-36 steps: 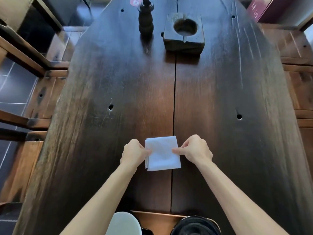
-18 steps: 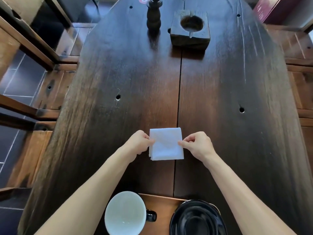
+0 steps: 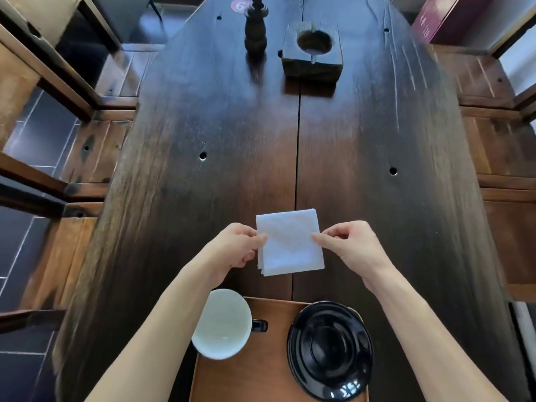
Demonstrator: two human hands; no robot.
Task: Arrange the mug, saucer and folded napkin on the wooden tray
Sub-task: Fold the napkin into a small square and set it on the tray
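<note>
A white folded napkin (image 3: 290, 242) is held square above the dark wooden table (image 3: 232, 140), just beyond the tray. My left hand (image 3: 232, 252) pinches its left edge and my right hand (image 3: 352, 248) pinches its right edge. Nearer to me lies the brown wooden tray (image 3: 261, 372). A mug (image 3: 222, 323) with a pale inside and a black handle stands at the tray's left side, partly behind my left forearm. A glossy black saucer (image 3: 330, 349) sits on the tray's right side.
At the table's far end stand a dark turned wooden post (image 3: 255, 30) and a square wooden block with a round hollow (image 3: 311, 50). Wooden benches (image 3: 95, 152) flank the table on both sides. A dark red box (image 3: 435, 18) is at the far right.
The view has tilted down, bringing the tray, mug and saucer fully into sight. Both hands keep their pinch on the napkin, which has drawn slightly toward the tray.
</note>
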